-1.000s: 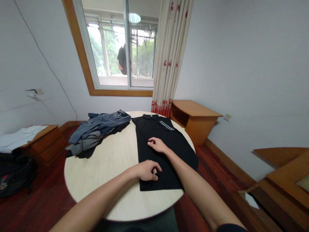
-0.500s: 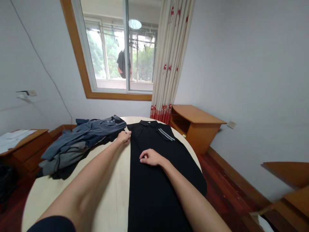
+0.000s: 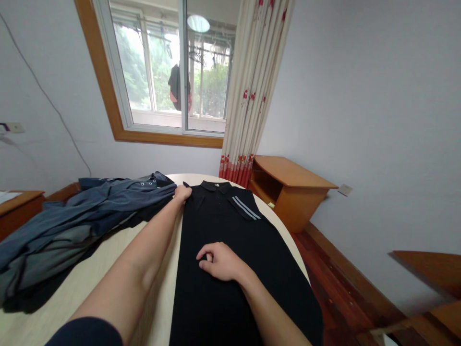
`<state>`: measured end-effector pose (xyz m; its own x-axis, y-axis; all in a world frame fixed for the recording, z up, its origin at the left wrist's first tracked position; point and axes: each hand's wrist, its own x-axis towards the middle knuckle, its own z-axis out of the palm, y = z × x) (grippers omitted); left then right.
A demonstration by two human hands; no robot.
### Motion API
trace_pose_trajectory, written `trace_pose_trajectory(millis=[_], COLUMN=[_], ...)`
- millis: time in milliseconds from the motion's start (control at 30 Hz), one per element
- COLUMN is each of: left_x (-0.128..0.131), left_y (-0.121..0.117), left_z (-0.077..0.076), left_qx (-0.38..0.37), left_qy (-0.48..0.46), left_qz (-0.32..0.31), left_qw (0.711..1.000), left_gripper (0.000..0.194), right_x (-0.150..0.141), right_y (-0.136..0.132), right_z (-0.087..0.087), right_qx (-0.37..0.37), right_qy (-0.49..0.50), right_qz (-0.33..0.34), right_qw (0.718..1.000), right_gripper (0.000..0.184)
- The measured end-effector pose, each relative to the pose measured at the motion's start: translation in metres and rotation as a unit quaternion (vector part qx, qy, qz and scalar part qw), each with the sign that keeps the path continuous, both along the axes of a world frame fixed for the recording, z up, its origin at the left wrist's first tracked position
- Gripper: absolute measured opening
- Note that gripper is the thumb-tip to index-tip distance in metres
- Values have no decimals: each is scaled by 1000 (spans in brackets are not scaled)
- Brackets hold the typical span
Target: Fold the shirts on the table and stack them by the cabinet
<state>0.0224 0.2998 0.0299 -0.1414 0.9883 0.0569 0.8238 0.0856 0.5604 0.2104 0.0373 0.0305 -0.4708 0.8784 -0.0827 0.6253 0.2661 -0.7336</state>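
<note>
Two hands (image 3: 183, 193) (image 3: 220, 262), one spread shirt (image 3: 219, 223), one curtain (image 3: 248, 91)

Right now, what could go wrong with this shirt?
The left hand is closed on the black polo shirt right beside the clothes pile, so a pull might drag both. The right hand, over the shirt's middle, might crease it if pressed down. Fabric seems to overhang the tabletop at picture right; it could slip.

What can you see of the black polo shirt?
The black polo shirt looks like soft fabric. It lies spread on the pale round table, collar at the far end. A sleeve with two grey stripes lies folded inward. The left hand pinches one shoulder edge; the curled right hand is over its middle, contact unclear.
</note>
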Motion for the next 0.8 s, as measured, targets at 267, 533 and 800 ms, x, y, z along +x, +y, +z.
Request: trace_pose_trajectory(millis=[267, 533, 800], left_x=[49, 42, 46], left_y=[14, 2, -2], left_z=[-4, -21, -46], left_qx=[3, 18, -14], left_qy=[26, 101, 191], left_qz=[-120, -197, -214], left_qw=[992, 975, 958], left_gripper=[34, 53, 75], right_x=[11, 18, 14], right_y=[-3, -3, -4], right_z=[0, 3, 1], right_qx=[-138, -210, -166], right_qy=[71, 57, 44], right_qz=[2, -12, -17], right_qw=[988, 976, 985], right_gripper=[21, 17, 13])
